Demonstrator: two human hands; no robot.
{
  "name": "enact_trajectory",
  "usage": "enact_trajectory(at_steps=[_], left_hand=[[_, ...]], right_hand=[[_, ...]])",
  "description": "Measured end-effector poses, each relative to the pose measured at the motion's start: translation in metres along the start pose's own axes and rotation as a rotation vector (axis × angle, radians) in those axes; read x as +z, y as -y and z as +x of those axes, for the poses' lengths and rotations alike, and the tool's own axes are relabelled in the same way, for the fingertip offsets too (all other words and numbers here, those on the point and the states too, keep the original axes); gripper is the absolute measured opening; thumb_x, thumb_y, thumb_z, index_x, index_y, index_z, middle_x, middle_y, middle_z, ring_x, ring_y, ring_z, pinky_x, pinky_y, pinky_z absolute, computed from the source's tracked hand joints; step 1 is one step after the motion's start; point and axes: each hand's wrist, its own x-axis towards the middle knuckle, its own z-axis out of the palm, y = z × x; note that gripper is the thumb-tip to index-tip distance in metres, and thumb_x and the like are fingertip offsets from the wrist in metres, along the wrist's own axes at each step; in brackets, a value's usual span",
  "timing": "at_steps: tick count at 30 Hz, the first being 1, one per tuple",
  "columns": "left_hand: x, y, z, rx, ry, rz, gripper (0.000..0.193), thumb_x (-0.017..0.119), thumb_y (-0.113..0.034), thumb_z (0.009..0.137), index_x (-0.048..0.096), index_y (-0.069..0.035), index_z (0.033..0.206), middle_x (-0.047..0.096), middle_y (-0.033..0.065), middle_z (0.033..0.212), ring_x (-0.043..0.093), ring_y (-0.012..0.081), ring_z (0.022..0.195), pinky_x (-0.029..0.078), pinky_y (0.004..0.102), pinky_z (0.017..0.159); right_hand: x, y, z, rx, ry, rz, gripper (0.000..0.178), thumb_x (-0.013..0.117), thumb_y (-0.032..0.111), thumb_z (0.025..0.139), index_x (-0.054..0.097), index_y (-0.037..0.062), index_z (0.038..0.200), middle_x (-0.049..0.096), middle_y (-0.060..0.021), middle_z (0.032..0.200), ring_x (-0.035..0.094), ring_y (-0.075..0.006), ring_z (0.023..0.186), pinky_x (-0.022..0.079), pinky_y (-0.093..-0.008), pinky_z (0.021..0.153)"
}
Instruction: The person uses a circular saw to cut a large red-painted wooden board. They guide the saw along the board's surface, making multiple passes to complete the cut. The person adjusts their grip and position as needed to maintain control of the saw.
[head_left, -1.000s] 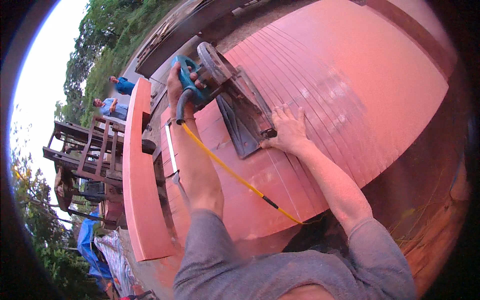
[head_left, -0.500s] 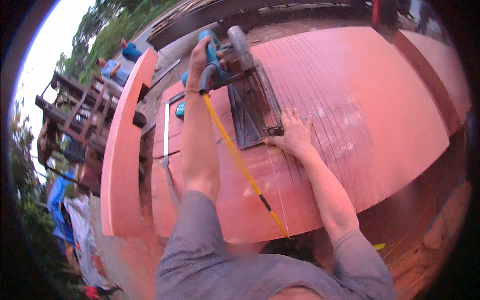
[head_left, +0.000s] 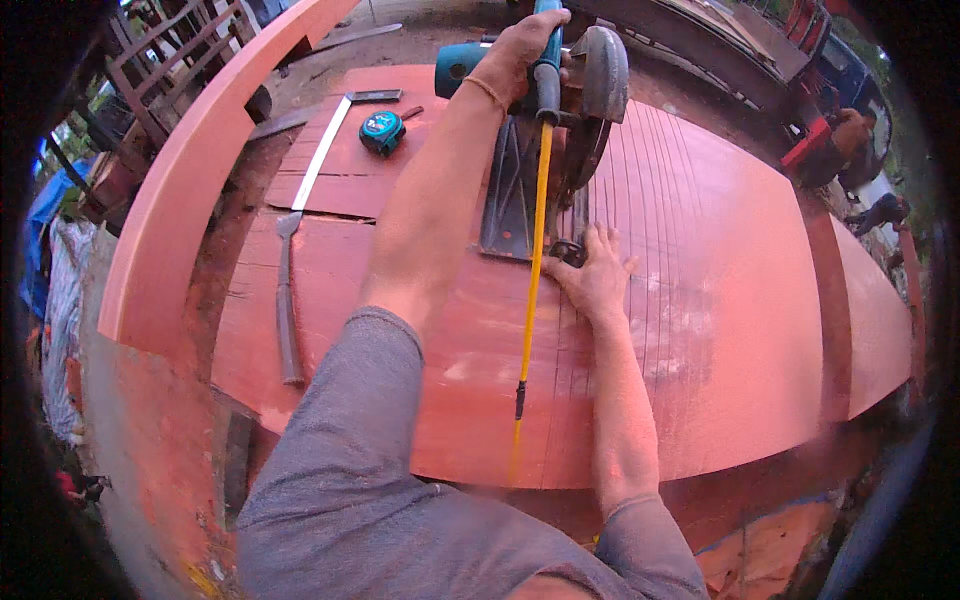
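Observation:
My left hand (head_left: 522, 55) is wrapped round the rear handle of a teal circular saw (head_left: 462, 68), which stands on a broad reddish wooden slab (head_left: 735, 270). The saw's dark base plate (head_left: 508, 205) lies on the slab, beside a row of parallel cut lines. My right hand (head_left: 595, 275) rests on the wood at the plate's near corner, fingers spread and thumb by a small black knob (head_left: 568, 252). From the handle a yellow power cord (head_left: 535, 260) hangs toward me. The blade is hidden.
Left of my arm lie a teal tape measure (head_left: 381, 132), a metal square (head_left: 322, 155) and a long-handled chisel-like tool (head_left: 288, 310). A notched timber beam (head_left: 185, 190) runs along the left. Another slab (head_left: 870, 310) adjoins at right. Dark machinery (head_left: 850, 140) stands beyond.
The view has swung, so the slab and saw sit differently in it. The tape measure and chisel-like tool show more fully beside my left arm. Both hands keep their places on and beside the saw.

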Motion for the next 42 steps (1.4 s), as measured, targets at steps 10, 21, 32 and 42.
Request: enact_trajectory(at_steps=[10,21,32,42], left_hand=[[0.004,0.006,0.027,-0.041,-0.054,-0.062,0.045,0.070,-0.046,0.090,0.069,-0.004,0.107,0.066,0.0132,0.082,0.065,0.0231,0.066,0.056,0.0377,0.062],[0.004,-0.007,0.029,-0.069,-0.090,-0.042,0.055,0.068,-0.046,0.090,0.065,0.004,0.112,0.066,0.0147,0.087,0.068,0.0257,0.072,0.056,0.0403,0.064],[-0.003,0.003,0.066,-0.043,-0.059,-0.025,0.063,0.070,-0.045,0.088,0.060,0.007,0.122,0.069,0.0190,0.100,0.070,0.0284,0.078,0.058,0.0418,0.071],[-0.006,0.012,0.109,-0.061,-0.112,-0.048,0.044,0.073,-0.039,0.086,0.070,0.002,0.101,0.071,0.0151,0.087,0.069,0.0237,0.067,0.056,0.0383,0.062]], right_hand=[[-0.003,0.005,0.017,0.017,0.018,0.020,0.104,0.083,0.058,0.071,0.047,-0.0042,0.146,0.045,-0.0245,0.154,0.032,-0.0370,0.151,0.013,-0.0673,0.118],[0.012,-0.001,0.050,-0.023,-0.053,-0.022,0.092,0.079,0.059,0.074,0.052,-0.0011,0.137,0.050,-0.0219,0.148,0.041,-0.0377,0.144,0.017,-0.0669,0.117],[0.003,0.010,0.070,-0.018,-0.004,0.042,0.097,0.083,0.052,0.071,0.051,-0.0044,0.143,0.047,-0.0228,0.153,0.046,-0.0386,0.139,0.029,-0.0476,0.119],[0.004,0.018,0.099,-0.124,-0.061,0.142,0.077,0.088,0.037,0.070,0.061,-0.0071,0.127,0.059,-0.0208,0.121,0.056,-0.0362,0.118,0.045,-0.0423,0.104]])
